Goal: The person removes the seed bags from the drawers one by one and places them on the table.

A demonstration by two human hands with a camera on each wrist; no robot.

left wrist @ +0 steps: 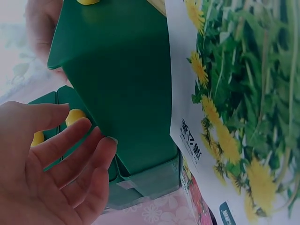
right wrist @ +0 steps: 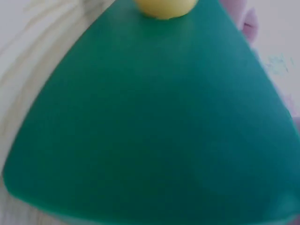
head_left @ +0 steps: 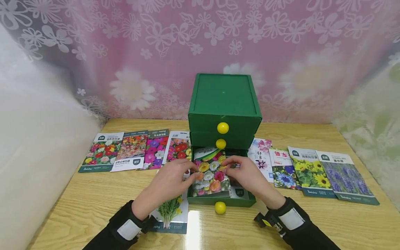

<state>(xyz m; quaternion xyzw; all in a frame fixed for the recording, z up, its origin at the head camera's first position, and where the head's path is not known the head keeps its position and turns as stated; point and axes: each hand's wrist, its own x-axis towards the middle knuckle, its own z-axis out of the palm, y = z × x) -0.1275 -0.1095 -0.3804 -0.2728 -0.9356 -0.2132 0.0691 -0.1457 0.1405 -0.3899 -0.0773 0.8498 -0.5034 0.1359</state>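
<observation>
A seed packet with roses in several colours lies in the pulled-out bottom drawer of a green cabinet. My left hand is over the drawer's left side, its fingertips at the packet's left edge. In the left wrist view, thumb and fingers stand apart, with no packet between them. From the other side my right hand reaches in, thumb and index fingertips over the packet's right part. Below it, darker packets show in the drawer. Mostly the drawer's green outside fills the right wrist view.
A dandelion packet lies partly under my left forearm, beside the drawer. Several flower packets stand in a row left of the cabinet, and several more to its right. Two upper drawers with yellow knobs are closed.
</observation>
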